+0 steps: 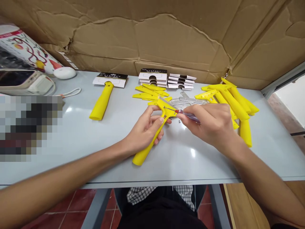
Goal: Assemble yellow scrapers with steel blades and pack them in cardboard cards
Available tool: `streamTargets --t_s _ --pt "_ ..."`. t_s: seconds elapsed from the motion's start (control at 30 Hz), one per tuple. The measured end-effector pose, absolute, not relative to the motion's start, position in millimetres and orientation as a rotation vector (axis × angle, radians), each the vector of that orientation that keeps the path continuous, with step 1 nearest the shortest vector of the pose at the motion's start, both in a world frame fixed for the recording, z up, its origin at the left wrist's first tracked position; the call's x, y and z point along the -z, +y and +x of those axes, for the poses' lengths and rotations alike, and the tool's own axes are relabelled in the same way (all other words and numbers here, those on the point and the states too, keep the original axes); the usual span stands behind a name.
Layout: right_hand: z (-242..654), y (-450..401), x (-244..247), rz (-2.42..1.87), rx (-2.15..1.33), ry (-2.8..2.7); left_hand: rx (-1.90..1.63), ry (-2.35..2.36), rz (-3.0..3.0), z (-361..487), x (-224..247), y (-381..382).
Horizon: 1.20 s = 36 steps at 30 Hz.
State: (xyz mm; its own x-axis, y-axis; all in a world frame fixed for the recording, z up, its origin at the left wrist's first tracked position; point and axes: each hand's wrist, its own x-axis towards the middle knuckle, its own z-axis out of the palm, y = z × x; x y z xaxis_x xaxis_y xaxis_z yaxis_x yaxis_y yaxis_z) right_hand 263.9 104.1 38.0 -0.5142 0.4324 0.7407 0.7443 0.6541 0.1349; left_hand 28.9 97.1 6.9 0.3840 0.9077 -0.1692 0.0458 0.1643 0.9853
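My left hand [150,127] is closed around the neck of a yellow plastic scraper [145,154], whose handle slants down toward the table's front edge. In my right hand [209,122] is a small screwdriver [190,117] with a purplish clear handle. Its thin shaft lies across the scraper's head, the tip near a screw hole. Just behind the head lie flat yellow plates [147,92] and metal blade strips [187,101]. A few tiny screws [179,121] rest on the table below my right hand's fingertips.
Several yellow scraper handles [238,101] are piled at the right. Folded cards [152,76] stand in stacks at the back. A carded scraper [101,101] lies left, near a white mouse [64,72] and a handheld device [26,81]. Cardboard [152,38] backs the table.
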Motion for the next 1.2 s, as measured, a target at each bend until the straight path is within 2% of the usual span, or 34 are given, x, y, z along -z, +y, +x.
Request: streamTargets --t_s 0.93,1.2 --pt "260.8 100.9 -45.6 -0.870 0.468 -2.237 -0.816 0.986 1.274 27.9 -6.6 96.4" --pt "266.7 105.1 -41.9 -1.089 0.280 -2.235 -0.825 1.019 1.202 30.3 -8.0 96.5"
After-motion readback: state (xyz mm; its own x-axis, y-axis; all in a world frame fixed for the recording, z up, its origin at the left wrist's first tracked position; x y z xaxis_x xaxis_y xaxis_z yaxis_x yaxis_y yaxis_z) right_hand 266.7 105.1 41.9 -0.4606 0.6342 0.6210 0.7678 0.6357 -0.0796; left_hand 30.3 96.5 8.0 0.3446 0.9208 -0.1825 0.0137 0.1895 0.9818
